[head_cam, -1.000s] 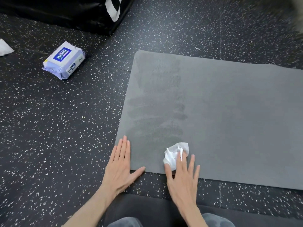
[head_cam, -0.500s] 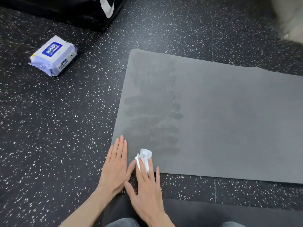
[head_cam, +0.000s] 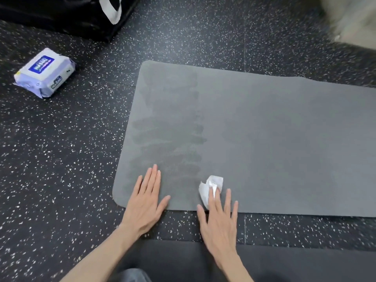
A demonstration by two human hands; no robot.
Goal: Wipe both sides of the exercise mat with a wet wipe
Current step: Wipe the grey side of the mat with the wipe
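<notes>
A grey exercise mat lies flat on the speckled black floor, with darker damp streaks down its left part. My left hand rests flat with straight fingers on the mat's near left corner. To its right, my right hand presses a crumpled white wet wipe onto the mat near the front edge, its fingers straight over the wipe.
A pack of wet wipes lies on the floor at the far left. A black bag with a white strap stands behind it. A second dark mat lies under my knees. Something pale and blurred shows at the top right.
My right hand slid the wipe left until it was beside my left hand, then back to the right along the mat's front edge. My left hand stayed at the corner.
</notes>
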